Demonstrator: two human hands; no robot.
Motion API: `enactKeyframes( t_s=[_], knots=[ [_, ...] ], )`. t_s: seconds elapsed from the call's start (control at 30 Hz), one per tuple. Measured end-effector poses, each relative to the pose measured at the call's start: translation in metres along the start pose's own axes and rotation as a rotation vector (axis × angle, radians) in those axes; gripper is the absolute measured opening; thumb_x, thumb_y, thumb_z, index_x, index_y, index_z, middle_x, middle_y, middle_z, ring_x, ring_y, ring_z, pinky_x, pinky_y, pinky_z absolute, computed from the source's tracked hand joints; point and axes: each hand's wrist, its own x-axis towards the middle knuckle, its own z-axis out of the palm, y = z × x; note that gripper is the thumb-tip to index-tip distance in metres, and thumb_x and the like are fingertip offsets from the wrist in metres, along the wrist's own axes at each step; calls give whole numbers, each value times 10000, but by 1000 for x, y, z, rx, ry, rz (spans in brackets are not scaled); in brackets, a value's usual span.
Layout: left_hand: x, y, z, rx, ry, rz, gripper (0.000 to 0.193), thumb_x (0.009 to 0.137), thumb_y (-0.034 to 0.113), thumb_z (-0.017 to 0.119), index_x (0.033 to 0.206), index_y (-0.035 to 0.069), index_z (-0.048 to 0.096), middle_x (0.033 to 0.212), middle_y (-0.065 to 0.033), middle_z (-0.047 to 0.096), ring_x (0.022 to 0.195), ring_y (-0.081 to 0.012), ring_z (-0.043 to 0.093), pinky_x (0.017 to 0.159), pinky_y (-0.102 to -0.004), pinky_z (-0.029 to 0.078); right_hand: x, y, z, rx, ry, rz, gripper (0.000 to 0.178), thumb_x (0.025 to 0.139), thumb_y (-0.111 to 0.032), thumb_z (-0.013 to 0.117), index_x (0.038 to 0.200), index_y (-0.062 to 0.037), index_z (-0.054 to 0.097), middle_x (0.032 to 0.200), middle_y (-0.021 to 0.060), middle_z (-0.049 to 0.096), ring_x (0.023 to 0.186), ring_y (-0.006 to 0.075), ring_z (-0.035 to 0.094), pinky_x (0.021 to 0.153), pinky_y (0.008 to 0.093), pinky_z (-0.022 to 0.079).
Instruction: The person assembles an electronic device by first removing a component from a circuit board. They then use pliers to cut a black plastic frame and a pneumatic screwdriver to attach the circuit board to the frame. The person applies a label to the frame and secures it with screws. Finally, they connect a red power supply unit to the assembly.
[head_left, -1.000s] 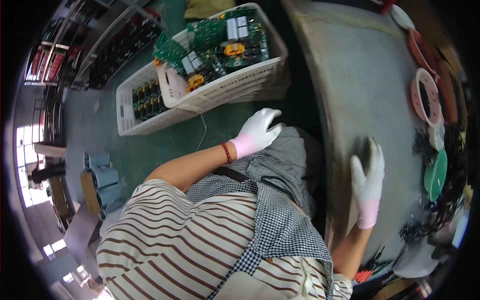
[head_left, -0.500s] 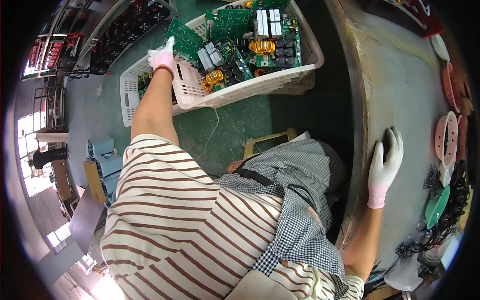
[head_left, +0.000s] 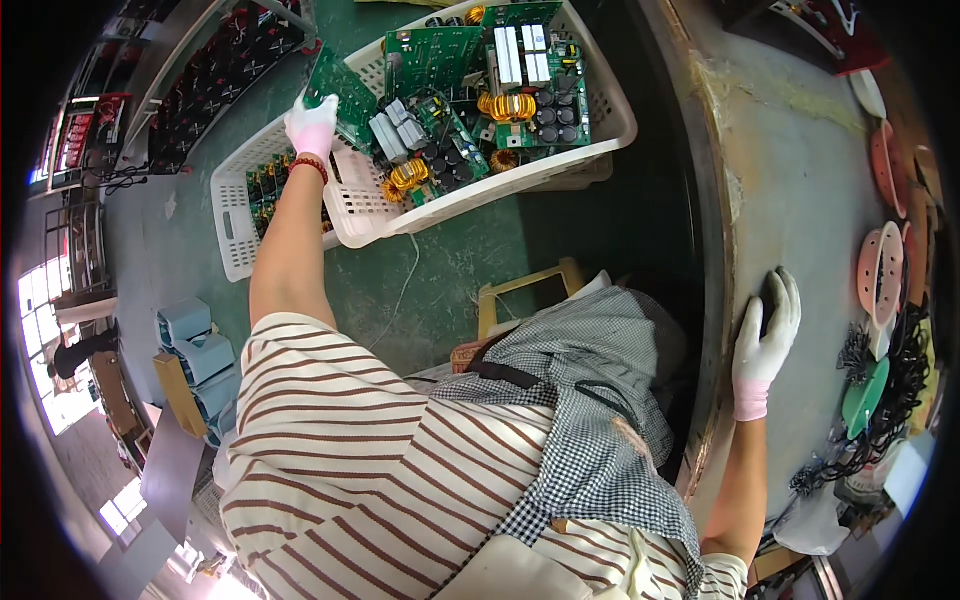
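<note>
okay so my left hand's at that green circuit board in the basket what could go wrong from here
The circuit board leans close to another board, so pulling it could scrape the parts packed around it.

The upper basket sits partly over the lower basket, so a tug from the left hand might shift it.

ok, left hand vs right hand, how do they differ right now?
Place: the left hand is at the edge of a green circuit board; the right hand is on the grey bench.
Pose: the left hand's fingers are bent, grip unclear; the right hand is open, thumb apart.
Wrist: the left hand has a red bracelet; the right hand shows none.
Shared: both gloved white with pink cuffs.
</note>
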Motion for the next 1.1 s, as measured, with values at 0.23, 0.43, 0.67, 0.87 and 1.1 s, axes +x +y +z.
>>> enactKeyframes(
  t_s=[0.23, 0.43, 0.67, 0.87, 1.1],
  knots=[
    [-40, 97, -65, 174, 244, 376, 411, 738, 201, 778, 1052, -44, 679, 900, -152, 721, 823, -221, 699, 774, -342, 533, -4, 1, 0, 10, 0, -3, 348, 887, -54, 564, 1226, 25, 572, 1313, 197, 545, 1249, 357, 485, 1083, 428, 353],
    [-100, 188, -163, -948, -399, 24, 287, 858, 87, 702, 1127, 6, 644, 1039, -53, 684, 907, -144, 647, 837, -284, 507, -12, 5, -1, 32, 59, -19, 323, 880, -69, 577, 1190, 19, 595, 1277, 192, 568, 1220, 353, 511, 1063, 431, 375],
    [-227, 334, -162, -1484, -1182, -306, 280, 928, 165, 585, 1166, 22, 616, 1117, -100, 673, 1022, -225, 642, 937, -389, 502, -15, -10, -33, 1018, 167, 553, 352, 944, -208, 553, 1224, 0, 594, 1234, 163, 606, 1201, 284, 541, 1047, 364, 404],
    [-354, 442, -159, -1109, -1778, 117, 265, 906, 134, 623, 1137, 7, 638, 1050, -63, 694, 938, -162, 661, 869, -310, 522, -115, -16, -120, 2251, 32, 437, 645, 1013, -489, 412, 1418, 11, 363, 1394, 155, 475, 1294, 253, 446, 1117, 410, 337],
    [-481, 523, -159, -738, -1222, 1630, 356, 725, 80, 776, 1047, 35, 631, 1072, -112, 611, 947, -208, 603, 835, -336, 496, -210, 30, -135, 1697, 655, 539, 549, 1009, -370, 498, 1418, -18, 395, 1361, 117, 509, 1235, 226, 502, 1071, 413, 393]
  ],
)
